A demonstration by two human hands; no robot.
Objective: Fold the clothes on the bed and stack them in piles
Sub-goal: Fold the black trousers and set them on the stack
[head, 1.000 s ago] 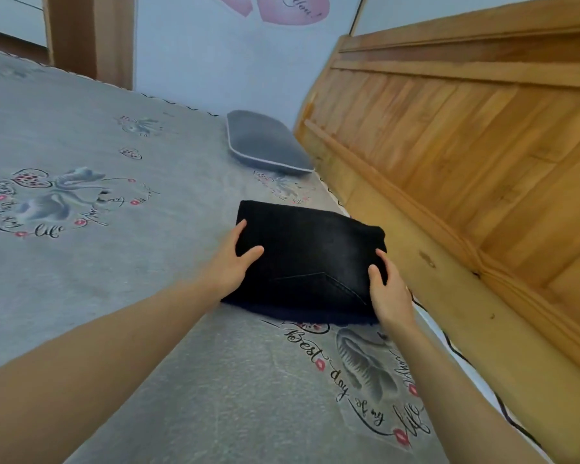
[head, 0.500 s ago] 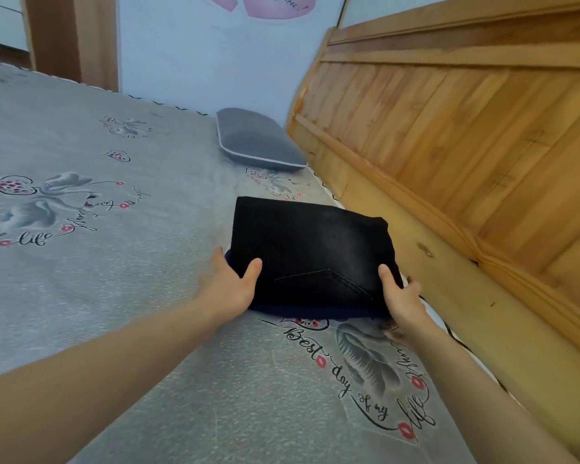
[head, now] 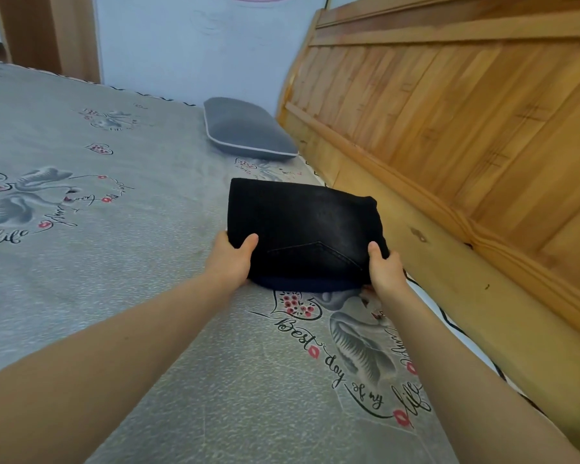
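The folded black jeans (head: 303, 229) lie on the gray bedspread (head: 114, 262) close to the wooden headboard (head: 449, 128), and each hand pinches a near corner: the left hand (head: 231, 259) and the right hand (head: 384, 267) both have a thumb on top and fingers tucked underneath. Denim folded this thick is probably fairly heavy and stiff, not slippery, so it should hold its shape. Gripping both near corners with the fingers under the bottom layer looks right, since the stack beyond the thumbs could otherwise sag open.

Bright, even daylight, soft faint shadows, no glare, wide-angle bending toward the edges, slightly soft focus, mild smearing of fine detail
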